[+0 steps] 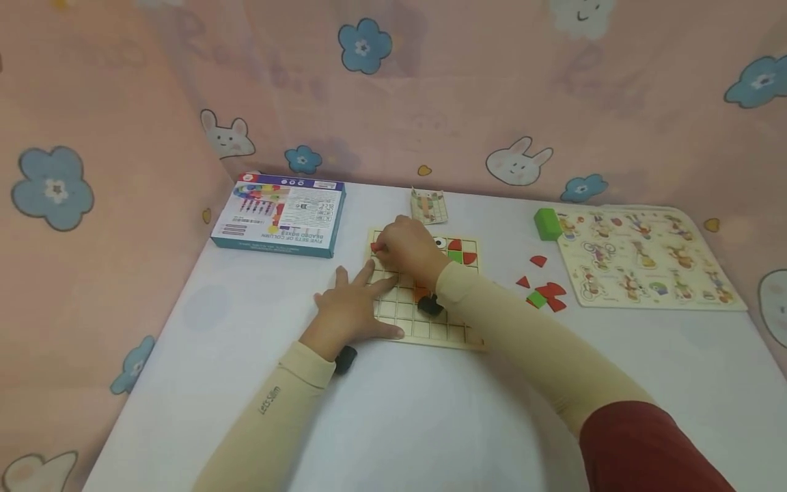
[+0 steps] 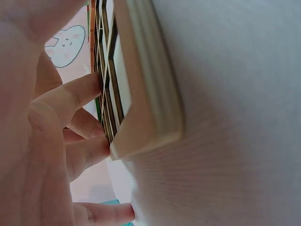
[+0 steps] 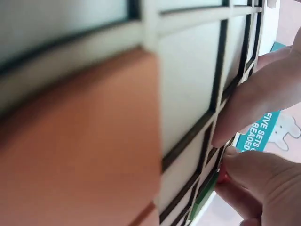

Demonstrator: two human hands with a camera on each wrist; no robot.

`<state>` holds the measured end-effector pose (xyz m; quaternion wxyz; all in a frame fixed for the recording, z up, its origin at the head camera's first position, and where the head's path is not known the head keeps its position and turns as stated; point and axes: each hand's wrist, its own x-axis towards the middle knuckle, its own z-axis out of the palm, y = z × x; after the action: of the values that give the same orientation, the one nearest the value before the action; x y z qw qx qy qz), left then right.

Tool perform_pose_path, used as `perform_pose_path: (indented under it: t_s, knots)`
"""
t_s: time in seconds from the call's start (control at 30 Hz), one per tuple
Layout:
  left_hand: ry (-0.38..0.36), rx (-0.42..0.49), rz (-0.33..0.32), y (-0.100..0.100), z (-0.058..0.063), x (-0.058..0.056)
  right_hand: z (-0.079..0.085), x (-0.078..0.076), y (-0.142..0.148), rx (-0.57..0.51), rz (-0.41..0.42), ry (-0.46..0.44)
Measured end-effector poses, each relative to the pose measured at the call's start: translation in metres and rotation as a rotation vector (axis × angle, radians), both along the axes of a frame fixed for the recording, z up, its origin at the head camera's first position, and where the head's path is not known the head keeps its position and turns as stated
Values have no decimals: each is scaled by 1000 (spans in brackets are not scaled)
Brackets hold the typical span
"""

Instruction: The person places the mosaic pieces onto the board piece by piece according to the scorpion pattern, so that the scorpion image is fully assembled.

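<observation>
A wooden grid board (image 1: 424, 331) lies on the white table. My right hand (image 1: 410, 247) is over its far left corner, pinching a small red piece (image 3: 222, 172) between thumb and finger at a corner cell. Beside that piece a green piece (image 3: 205, 197) shows in the right wrist view. My left hand (image 1: 349, 306) rests with spread fingers on the board's left side, thumb along the near edge. Red quarter-round pieces (image 1: 470, 258), a green square (image 1: 455, 257) and an eye piece (image 1: 439, 242) sit at the far right cells. An orange piece (image 3: 94, 150) lies mid-board.
Right of the board are loose red pieces (image 1: 554, 289) and a loose green square (image 1: 537, 298). A green block (image 1: 547, 224) stands against a picture puzzle board (image 1: 654, 263). A pattern card (image 1: 428, 207) lies behind the grid; a flat box (image 1: 279, 215) lies back left.
</observation>
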<state>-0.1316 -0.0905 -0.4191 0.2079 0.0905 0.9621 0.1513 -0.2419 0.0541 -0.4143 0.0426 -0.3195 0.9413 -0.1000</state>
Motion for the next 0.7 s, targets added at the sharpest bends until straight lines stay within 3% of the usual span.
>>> perform_pose_path:
  t_s: [0.27, 0.43, 0.7]
  knots:
    - [-10, -1, 1, 1, 2, 0, 2, 10, 4, 125, -7, 73]
    - [-8, 1, -2, 2, 3, 1, 5, 19, 7, 192, -34, 62]
    - [-11, -16, 2, 2, 4, 1, 3, 16, 18, 137, -85, 29]
